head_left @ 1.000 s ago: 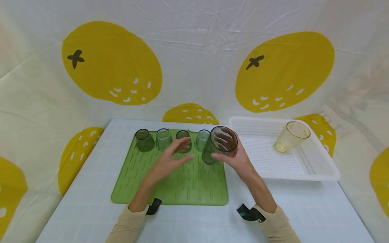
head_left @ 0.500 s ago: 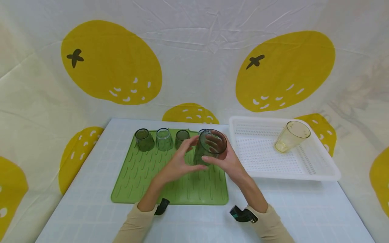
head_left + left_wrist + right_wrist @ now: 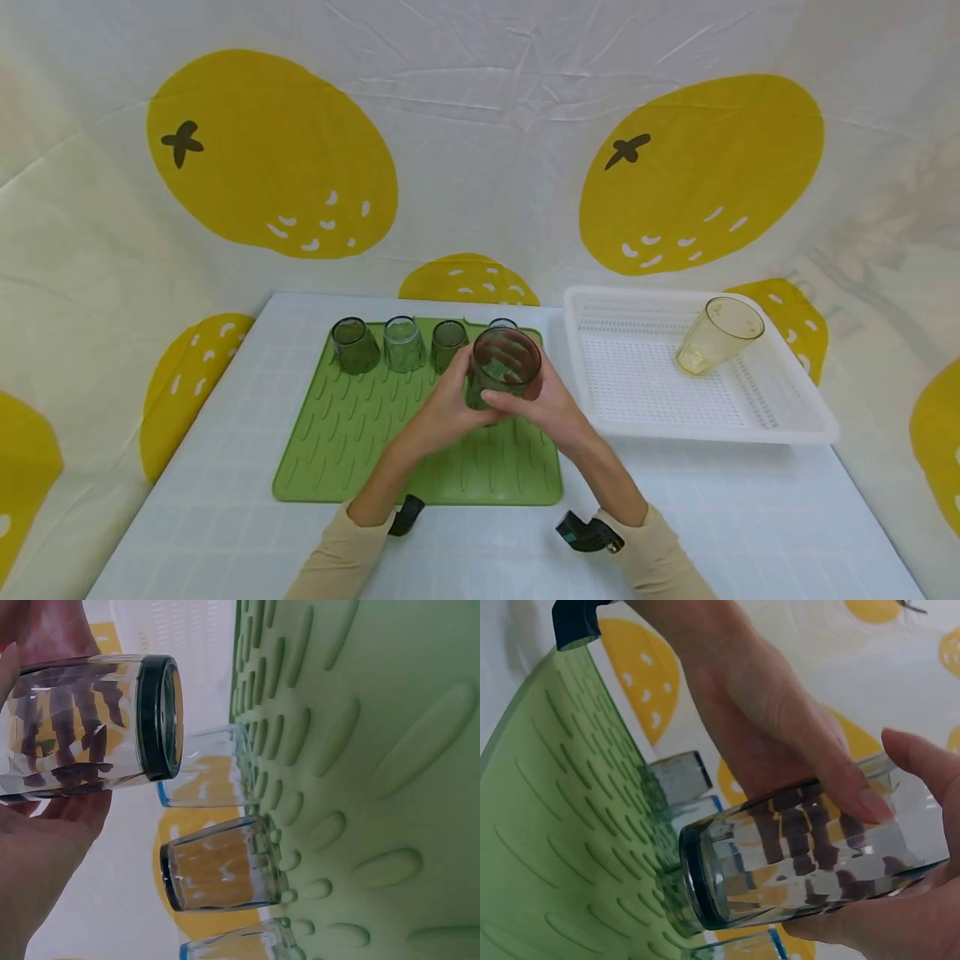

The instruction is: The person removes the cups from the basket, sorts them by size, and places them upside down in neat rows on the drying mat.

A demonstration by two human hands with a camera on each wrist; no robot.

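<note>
Both hands hold a tall dark-tinted drinking glass [image 3: 507, 360] above the right part of a green ribbed mat [image 3: 360, 458]. The glass stands mouth up, its thick base [image 3: 697, 877] hanging clear of the mat. My left hand [image 3: 450, 408] curls around the glass from the left, its thumb along the near side; in the right wrist view its fingers show through the clear wall. From the right, my right hand [image 3: 553, 410] grips the same glass, thumb across the front. Behind the hands, a small clear glass [image 3: 503, 323] is mostly hidden.
Along the mat's back edge stand a dark small glass [image 3: 356, 346], a clear one [image 3: 404, 345] and another dark one [image 3: 448, 344]. To the right is a white perforated basket [image 3: 600, 421], with a tall yellow glass [image 3: 716, 337] leaning inside.
My right hand has moved left and slightly toward me with the tall glass. My left hand, apart from it a second ago, has come right and now holds the glass too.
</note>
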